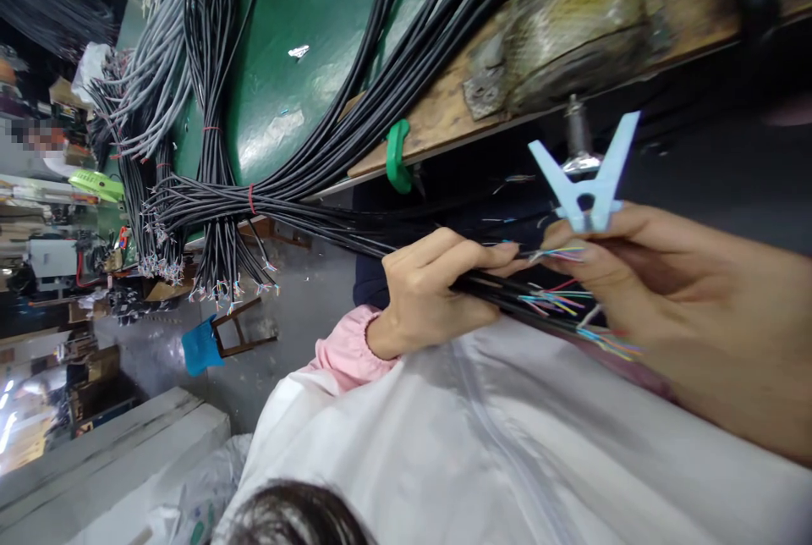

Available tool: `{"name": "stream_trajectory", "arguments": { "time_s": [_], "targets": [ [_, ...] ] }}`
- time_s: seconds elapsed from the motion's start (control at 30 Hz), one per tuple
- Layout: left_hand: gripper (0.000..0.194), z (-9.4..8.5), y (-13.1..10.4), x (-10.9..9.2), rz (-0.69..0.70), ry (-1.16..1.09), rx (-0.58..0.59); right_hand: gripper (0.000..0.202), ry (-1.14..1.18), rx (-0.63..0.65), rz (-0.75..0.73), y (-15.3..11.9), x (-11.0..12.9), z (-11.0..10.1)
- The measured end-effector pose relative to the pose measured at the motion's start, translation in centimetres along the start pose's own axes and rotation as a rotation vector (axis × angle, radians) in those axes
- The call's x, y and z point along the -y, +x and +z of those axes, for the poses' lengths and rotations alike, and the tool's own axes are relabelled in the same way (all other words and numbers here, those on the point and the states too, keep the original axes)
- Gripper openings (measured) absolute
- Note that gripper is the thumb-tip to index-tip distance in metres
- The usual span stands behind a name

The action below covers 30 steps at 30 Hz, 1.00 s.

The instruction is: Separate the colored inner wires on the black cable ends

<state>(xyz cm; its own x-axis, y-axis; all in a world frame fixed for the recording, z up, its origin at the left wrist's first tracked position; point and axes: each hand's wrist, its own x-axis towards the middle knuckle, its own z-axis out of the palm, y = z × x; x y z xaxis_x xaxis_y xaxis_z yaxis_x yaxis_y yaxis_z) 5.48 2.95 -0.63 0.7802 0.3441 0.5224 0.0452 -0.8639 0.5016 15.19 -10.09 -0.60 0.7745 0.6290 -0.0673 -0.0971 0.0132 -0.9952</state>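
My left hand point(437, 287), in a pink cuff, is closed around several black cables point(488, 287) in front of my white-clad body. Thin coloured wires point(551, 301) fan out of their stripped ends, to the right of my fingers. My right hand point(640, 274) pinches the bare coloured wires of one cable between thumb and forefinger. A light blue spring clip point(587, 181) sticks up at the fingertips of that hand, its two handles spread. Its jaws are hidden, so I cannot tell what they grip.
A large bundle of black cables point(355, 126), bound with a red tie point(251, 198), crosses the green tabletop point(298, 12). Grey cables point(161, 46) lie at the far left. On the wooden edge are a green clamp point(398, 157) and a tape-wrapped object point(571, 29). A blue-seated stool point(201, 345) stands beyond.
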Motion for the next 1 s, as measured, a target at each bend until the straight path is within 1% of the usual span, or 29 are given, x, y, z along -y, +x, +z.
{"name": "stream_trajectory", "arguments": {
  "time_s": [0.03, 0.07, 0.1, 0.13, 0.17, 0.2, 0.23, 0.27, 0.3, 0.33, 0.37, 0.43, 0.47, 0.53, 0.6, 0.67, 0.7, 0.77, 0.83, 0.9, 1.0],
  "targets": [
    [0.008, -0.2, 0.2, 0.0, 0.017, -0.015, -0.020, 0.049, 0.009, -0.007, -0.005, 0.0, 0.1, 0.1],
    [0.005, -0.6, 0.5, -0.1, 0.038, -0.033, -0.002, 0.049, -0.005, -0.024, -0.037, 0.1, 0.2, 0.2],
    [0.009, -1.1, 0.9, -0.1, 0.060, -0.046, 0.055, 0.048, -0.036, -0.040, -0.078, 0.1, 0.3, 0.3],
    [0.019, -1.7, 1.3, -0.2, 0.080, -0.051, 0.144, 0.048, -0.074, -0.046, -0.118, 0.0, 0.4, 0.3],
    [0.034, -2.4, 1.7, -0.3, 0.093, -0.039, 0.261, 0.046, -0.107, -0.039, -0.145, 0.0, 0.4, 0.3],
    [0.048, -2.9, 2.0, -0.3, 0.114, -0.009, 0.358, 0.045, -0.124, -0.019, -0.154, 0.0, 0.5, 0.4],
    [0.057, -3.4, 2.2, -0.2, 0.137, 0.022, 0.434, 0.043, -0.122, -0.002, -0.154, -0.1, 0.5, 0.5],
    [0.060, -3.7, 2.3, -0.1, 0.159, 0.050, 0.489, 0.041, -0.107, 0.009, -0.147, -0.2, 0.5, 0.6],
    [0.056, -3.9, 2.3, 0.0, 0.180, 0.064, 0.519, 0.040, -0.090, 0.012, -0.144, -0.2, 0.6, 0.8],
    [0.047, -3.9, 2.2, 0.2, 0.195, 0.056, 0.535, 0.039, -0.073, 0.002, -0.153, -0.3, 0.6, 1.0],
    [0.040, -3.9, 2.0, 0.4, 0.198, 0.036, 0.531, 0.038, -0.066, -0.009, -0.179, -0.3, 0.6, 1.2],
    [0.035, -3.8, 1.5, 0.8, 0.203, -0.024, 0.509, 0.034, -0.103, -0.029, -0.281, -0.4, 0.6, 1.7],
    [0.036, -3.8, 1.3, 1.0, 0.206, -0.048, 0.495, 0.030, -0.149, -0.030, -0.358, -0.4, 0.6, 1.9],
    [0.042, -3.6, 0.8, 1.2, 0.212, -0.070, 0.494, 0.022, -0.282, -0.079, -0.507, -0.3, 0.5, 2.1],
    [0.045, -3.5, 0.5, 1.3, 0.212, -0.081, 0.520, 0.018, -0.391, -0.204, -0.588, -0.2, 0.2, 2.1],
    [0.050, -3.3, 0.3, 1.4, 0.205, -0.088, 0.546, 0.015, -0.403, -0.290, -0.595, -0.2, 0.0, 2.0],
    [0.052, -3.3, 0.3, 1.4, 0.201, -0.084, 0.554, 0.014, -0.385, -0.285, -0.598, -0.1, -0.1, 1.9],
    [0.056, -3.3, 0.4, 1.3, 0.199, -0.089, 0.541, 0.012, -0.355, -0.207, -0.635, -0.1, 0.1, 1.8],
    [0.060, -3.4, 0.6, 1.1, 0.190, -0.122, 0.497, 0.014, -0.368, -0.123, -0.698, -0.2, 0.4, 1.9],
    [0.060, -3.6, 0.8, 0.7, 0.141, -0.158, 0.449, 0.018, -0.412, -0.106, -0.761, -0.2, 0.8, 1.8],
    [0.051, -3.9, 1.2, 0.3, 0.046, -0.159, 0.427, 0.023, -0.535, -0.137, -0.786, -0.2, 1.0, 1.1]
  ]
}}
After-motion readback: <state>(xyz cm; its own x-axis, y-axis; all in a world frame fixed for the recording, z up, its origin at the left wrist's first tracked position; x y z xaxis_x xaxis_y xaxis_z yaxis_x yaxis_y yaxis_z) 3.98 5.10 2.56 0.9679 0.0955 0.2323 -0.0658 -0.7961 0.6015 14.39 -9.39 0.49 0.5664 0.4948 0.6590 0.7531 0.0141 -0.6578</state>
